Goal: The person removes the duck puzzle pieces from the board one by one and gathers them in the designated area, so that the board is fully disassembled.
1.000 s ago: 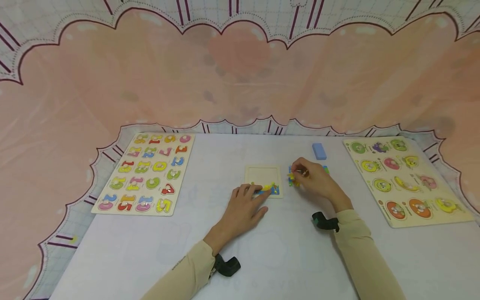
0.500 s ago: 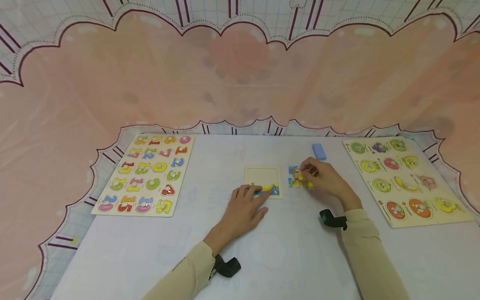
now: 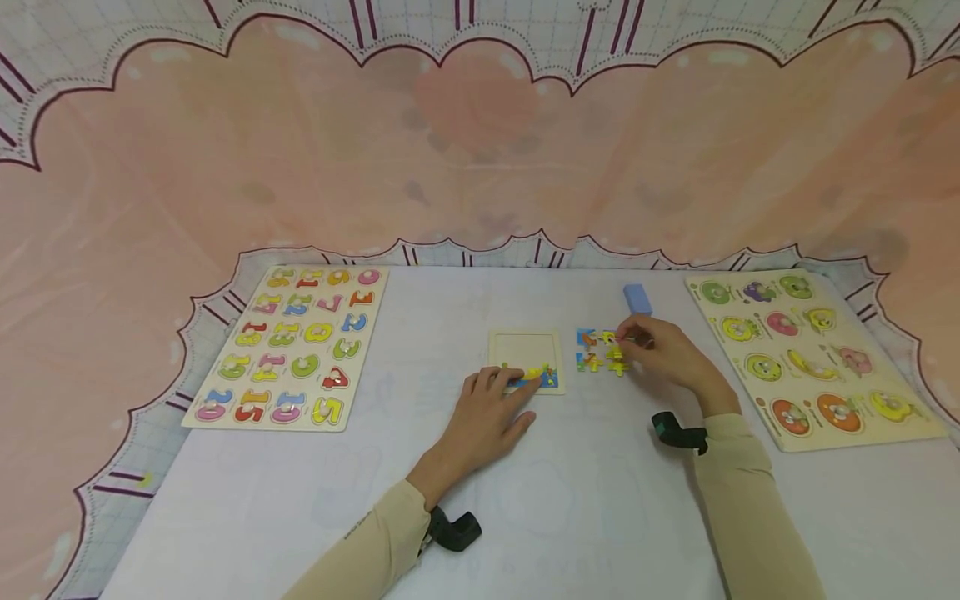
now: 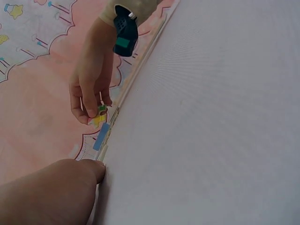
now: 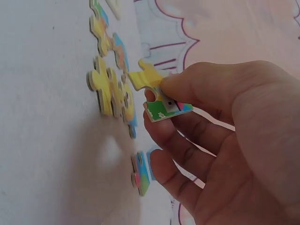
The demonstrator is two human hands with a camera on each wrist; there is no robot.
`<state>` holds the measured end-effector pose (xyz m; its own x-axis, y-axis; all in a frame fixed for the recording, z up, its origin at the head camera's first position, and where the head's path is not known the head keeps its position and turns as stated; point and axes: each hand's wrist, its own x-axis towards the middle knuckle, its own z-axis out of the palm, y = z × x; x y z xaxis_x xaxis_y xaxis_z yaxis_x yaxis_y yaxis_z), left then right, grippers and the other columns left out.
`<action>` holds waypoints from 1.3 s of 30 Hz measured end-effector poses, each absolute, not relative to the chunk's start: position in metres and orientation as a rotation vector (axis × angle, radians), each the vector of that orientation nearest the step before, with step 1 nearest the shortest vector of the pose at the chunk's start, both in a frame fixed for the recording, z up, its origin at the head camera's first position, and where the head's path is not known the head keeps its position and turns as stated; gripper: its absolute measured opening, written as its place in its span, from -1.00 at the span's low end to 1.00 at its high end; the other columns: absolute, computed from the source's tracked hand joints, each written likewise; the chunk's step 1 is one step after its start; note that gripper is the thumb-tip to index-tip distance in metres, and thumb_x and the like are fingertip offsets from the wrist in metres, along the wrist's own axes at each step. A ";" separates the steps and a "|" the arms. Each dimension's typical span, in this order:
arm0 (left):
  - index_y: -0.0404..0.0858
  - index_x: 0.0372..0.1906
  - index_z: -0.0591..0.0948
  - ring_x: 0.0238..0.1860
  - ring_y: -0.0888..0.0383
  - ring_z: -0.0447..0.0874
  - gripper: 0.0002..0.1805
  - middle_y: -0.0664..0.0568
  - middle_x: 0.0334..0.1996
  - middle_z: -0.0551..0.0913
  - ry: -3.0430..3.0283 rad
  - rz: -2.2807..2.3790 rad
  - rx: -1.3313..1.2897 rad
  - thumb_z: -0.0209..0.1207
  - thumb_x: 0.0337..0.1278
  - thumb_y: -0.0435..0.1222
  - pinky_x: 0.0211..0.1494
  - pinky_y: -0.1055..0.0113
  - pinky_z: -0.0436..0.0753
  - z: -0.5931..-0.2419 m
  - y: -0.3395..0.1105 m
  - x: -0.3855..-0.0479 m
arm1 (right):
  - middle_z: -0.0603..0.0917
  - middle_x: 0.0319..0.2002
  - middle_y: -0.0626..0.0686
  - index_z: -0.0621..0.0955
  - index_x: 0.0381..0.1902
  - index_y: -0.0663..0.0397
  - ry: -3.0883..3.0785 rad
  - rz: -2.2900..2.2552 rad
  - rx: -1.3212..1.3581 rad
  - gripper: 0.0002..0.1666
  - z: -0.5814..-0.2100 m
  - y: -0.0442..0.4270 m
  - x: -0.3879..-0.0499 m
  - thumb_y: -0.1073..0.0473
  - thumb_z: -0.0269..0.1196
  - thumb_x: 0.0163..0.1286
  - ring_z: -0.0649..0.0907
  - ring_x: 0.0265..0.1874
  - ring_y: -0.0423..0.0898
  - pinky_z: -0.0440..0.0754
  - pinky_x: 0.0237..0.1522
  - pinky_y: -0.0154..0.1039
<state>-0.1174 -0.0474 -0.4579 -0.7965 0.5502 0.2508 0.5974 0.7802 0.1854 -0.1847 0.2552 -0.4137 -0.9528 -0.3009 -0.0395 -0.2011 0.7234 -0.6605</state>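
Note:
My left hand [image 3: 487, 418] rests on the lower left of a small wooden puzzle tray [image 3: 525, 333], fingers extended over a row of fitted pieces [image 3: 549, 379]. Part of that row lies hidden under the fingers. My right hand [image 3: 670, 354] pinches a jigsaw piece [image 5: 161, 111], yellow and green, between thumb and fingers. It is held just above the table, beside loose jigsaw pieces [image 3: 592, 364] lying right of the tray. The right wrist view shows several yellow pieces [image 5: 104, 86] flat on the table and another colourful piece [image 5: 141, 173] below the fingertips.
A number puzzle board [image 3: 292, 350] lies on the left and a fruit puzzle board [image 3: 806, 358] on the right. Behind the right hand sits a blue block [image 3: 637, 298]. White covering spreads over the table [image 3: 555, 517].
My right hand has shifted right, away from the tray, uncovering more of the loose pieces. The left hand stays in place on the tray.

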 end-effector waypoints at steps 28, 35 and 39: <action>0.10 0.32 0.40 0.25 0.00 0.28 -0.51 0.06 0.22 0.42 -2.785 -0.431 -0.902 0.01 0.30 0.02 0.25 0.01 0.30 -0.462 -0.047 -0.115 | 0.63 -0.15 0.10 0.56 -0.13 0.10 2.746 -0.972 -0.405 -0.82 -0.423 0.287 -0.182 0.14 0.15 0.39 0.54 -0.18 -0.04 0.49 -0.10 -0.17; 0.11 0.32 0.40 0.24 0.01 0.27 -0.51 0.06 0.22 0.42 -2.773 -0.422 -0.898 0.01 0.30 0.03 0.25 0.03 0.30 -0.466 -0.048 -0.114 | 0.63 -0.22 0.08 0.58 -0.18 0.07 2.773 -0.951 -0.427 -0.86 -0.424 0.293 -0.179 0.14 0.18 0.37 0.56 -0.23 -0.09 0.51 -0.17 -0.25; 0.11 0.32 0.40 0.25 0.01 0.27 -0.51 0.07 0.22 0.41 -2.764 -0.414 -0.898 0.01 0.30 0.02 0.26 0.03 0.29 -0.464 -0.048 -0.118 | 0.61 -0.26 0.06 0.59 -0.19 0.07 2.797 -0.944 -0.433 -0.85 -0.422 0.294 -0.181 0.14 0.19 0.36 0.54 -0.26 -0.09 0.49 -0.16 -0.23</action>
<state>-0.1177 -0.0482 -0.4637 -0.7938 0.5408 0.2783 0.5986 0.7756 0.2002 -0.1808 0.2936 -0.4216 -0.9457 -0.3203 -0.0557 -0.2210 0.7591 -0.6124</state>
